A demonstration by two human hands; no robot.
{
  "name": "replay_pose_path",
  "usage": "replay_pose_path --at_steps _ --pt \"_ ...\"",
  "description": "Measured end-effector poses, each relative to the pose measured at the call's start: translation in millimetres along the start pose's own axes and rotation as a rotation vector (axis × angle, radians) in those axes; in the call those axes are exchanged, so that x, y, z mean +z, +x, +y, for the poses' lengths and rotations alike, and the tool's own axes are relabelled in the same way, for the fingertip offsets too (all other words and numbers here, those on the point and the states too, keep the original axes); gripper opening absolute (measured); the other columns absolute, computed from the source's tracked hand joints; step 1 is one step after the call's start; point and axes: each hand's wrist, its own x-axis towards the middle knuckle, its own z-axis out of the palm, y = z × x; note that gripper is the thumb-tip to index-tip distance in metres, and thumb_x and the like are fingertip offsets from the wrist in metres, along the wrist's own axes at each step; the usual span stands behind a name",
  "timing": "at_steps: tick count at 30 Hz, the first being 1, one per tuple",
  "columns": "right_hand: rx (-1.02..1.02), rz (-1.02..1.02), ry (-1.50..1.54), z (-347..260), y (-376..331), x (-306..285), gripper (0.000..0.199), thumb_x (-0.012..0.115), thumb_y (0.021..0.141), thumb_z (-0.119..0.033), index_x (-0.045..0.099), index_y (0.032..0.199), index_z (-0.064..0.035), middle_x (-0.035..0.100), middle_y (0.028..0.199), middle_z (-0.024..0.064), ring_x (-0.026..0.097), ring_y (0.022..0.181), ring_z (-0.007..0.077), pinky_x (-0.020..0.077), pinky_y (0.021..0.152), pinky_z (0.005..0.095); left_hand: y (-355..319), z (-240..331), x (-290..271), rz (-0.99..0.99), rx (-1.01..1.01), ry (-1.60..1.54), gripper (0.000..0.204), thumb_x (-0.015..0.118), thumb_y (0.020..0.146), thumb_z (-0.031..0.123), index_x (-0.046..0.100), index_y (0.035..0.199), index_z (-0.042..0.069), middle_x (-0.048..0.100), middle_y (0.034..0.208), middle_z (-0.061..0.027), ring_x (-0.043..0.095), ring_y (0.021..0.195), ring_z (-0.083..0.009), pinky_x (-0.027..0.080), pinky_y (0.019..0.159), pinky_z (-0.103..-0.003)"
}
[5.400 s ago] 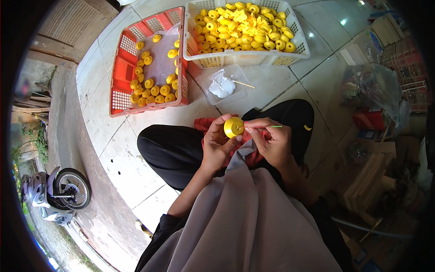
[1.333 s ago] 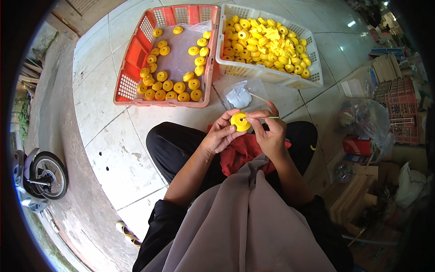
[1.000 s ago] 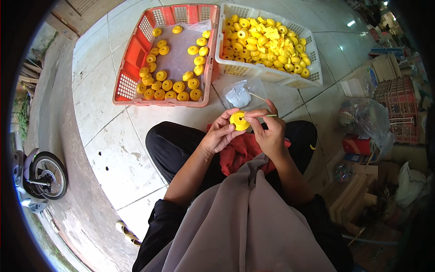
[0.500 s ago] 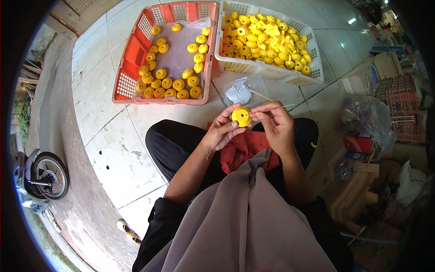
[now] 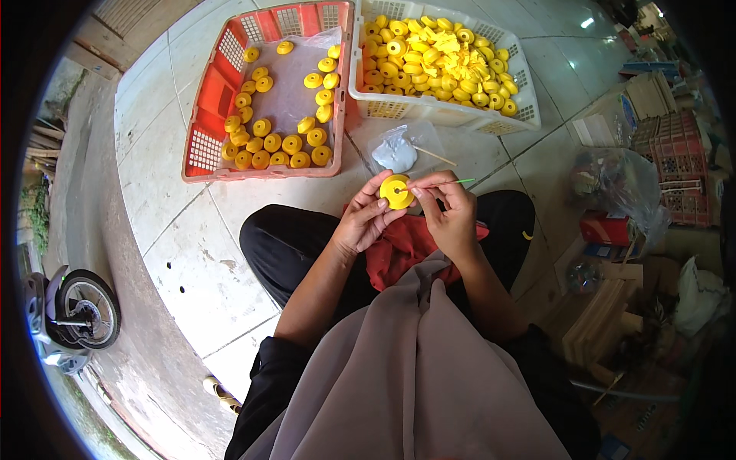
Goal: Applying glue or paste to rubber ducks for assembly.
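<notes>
Leftmost, a spoked wheel (image 5: 88, 309) stands beyond glossy tiled floor (image 5: 203, 230), which runs to a red mesh-sided crate (image 5: 215, 88); squat yellow pieces (image 5: 292, 144) sit on its wrinkled plastic sheet (image 5: 295, 92). Above red cloth (image 5: 387, 253), the left hand (image 5: 366, 220) grips a holed yellow disc (image 5: 392, 202) by its edge. A shallow clear tray (image 5: 427, 138) separates it from the heaped white crate (image 5: 437, 112). The right hand (image 5: 454, 218) pinches a thin green-ended stick (image 5: 452, 182) at the hole. Rightward, a crumpled clear bag (image 5: 617, 180) lies near wooden boards (image 5: 598, 318).

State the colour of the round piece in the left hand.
The round piece is yellow, seen best in the head view.
</notes>
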Motion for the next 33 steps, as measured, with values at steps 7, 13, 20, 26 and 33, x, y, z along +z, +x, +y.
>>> replay_pose_path --at_steps 7,13,20,26,33 --pt "-0.070 -0.072 -0.131 -4.7 3.2 -2.0 0.007 0.057 0.082 0.007 0.055 0.089 0.0035 0.061 0.086 0.0093 0.063 0.080 0.0144 0.0529 0.068 0.0242 -0.2 -0.6 -2.5 0.001 0.008 -0.009 0.053 0.056 0.085 0.004 0.035 0.134 0.011 0.044 0.129 -0.0091 0.049 0.115 -0.0223 0.048 0.092 -0.036" --pt "-0.036 -0.118 -0.061 -8.2 6.4 -5.1 0.007 0.057 0.082 0.006 0.056 0.087 0.0021 0.063 0.086 0.0096 0.064 0.079 0.0162 0.0524 0.068 0.0251 0.1 1.1 -2.8 -0.014 -0.003 -0.026 0.054 0.057 0.085 0.005 0.035 0.134 0.010 0.045 0.127 -0.0096 0.050 0.114 -0.0228 0.048 0.091 -0.036" --pt "-0.042 -0.081 -0.061 -16.5 6.1 -8.5 0.008 0.056 0.082 0.006 0.055 0.089 0.0021 0.063 0.085 0.0111 0.064 0.082 0.0184 0.0516 0.071 0.0265 1.7 0.1 -0.9 -0.037 0.037 -0.076 0.039 0.053 0.087 0.007 0.042 0.124 0.009 0.049 0.124 -0.0151 0.055 0.107 -0.0317 0.050 0.089 -0.037" --pt "0.109 0.145 0.251 -25.8 5.2 -50.6 0.005 0.055 0.081 0.005 0.054 0.084 0.0010 0.057 0.074 0.0047 0.060 0.073 0.0131 0.0490 0.066 0.0232 7.3 -6.7 -5.5 0.102 -0.005 0.196 0.026 0.052 0.089 0.011 0.045 0.114 0.009 0.056 0.112 -0.0164 0.059 0.100 -0.0299 0.052 0.082 -0.036" --pt "0.306 0.283 -0.265 15.7 -24.7 -171.8 0.008 0.063 0.077 -0.004 0.056 0.077 0.0001 0.052 0.065 -0.0006 0.042 0.053 0.0072 0.0361 0.051 0.0224 3.0 -8.2 1.3 0.158 0.061 0.357 0.040 0.054 0.088 0.009 0.042 0.126 0.007 0.051 0.121 -0.0123 0.058 0.102 -0.0265 0.048 0.088 -0.036"
